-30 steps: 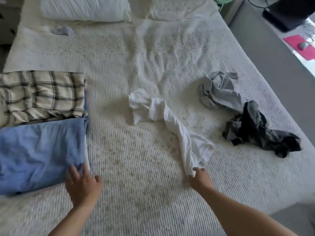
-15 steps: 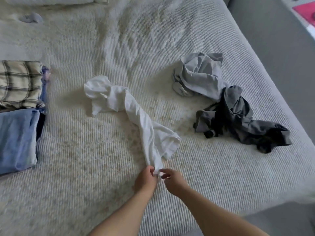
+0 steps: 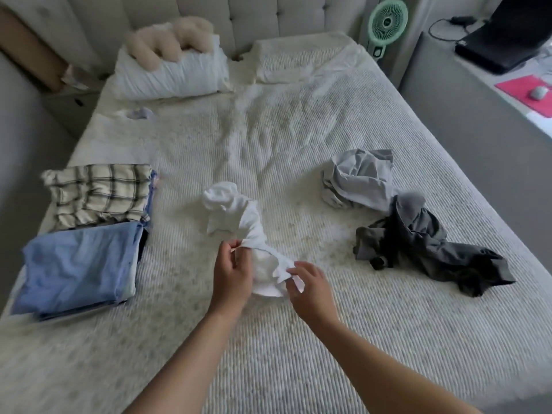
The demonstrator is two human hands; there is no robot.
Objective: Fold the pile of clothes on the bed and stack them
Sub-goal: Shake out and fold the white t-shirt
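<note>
While both grip it, white garment (image 3: 239,216) trails beyond left hand (image 3: 231,274).

On bed (image 3: 298,339): folded stacks (image 3: 86,234) left of twisted garment (image 3: 239,222), crumpled pile (image 3: 397,210) right, pillows (image 3: 170,73) behind.

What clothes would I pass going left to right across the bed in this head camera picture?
Folded blue garment → white garment, held by the left hand and right hand → crumpled light grey garment → dark grey garment. The folded plaid garment sits above the blue one, so I left it out.
</note>
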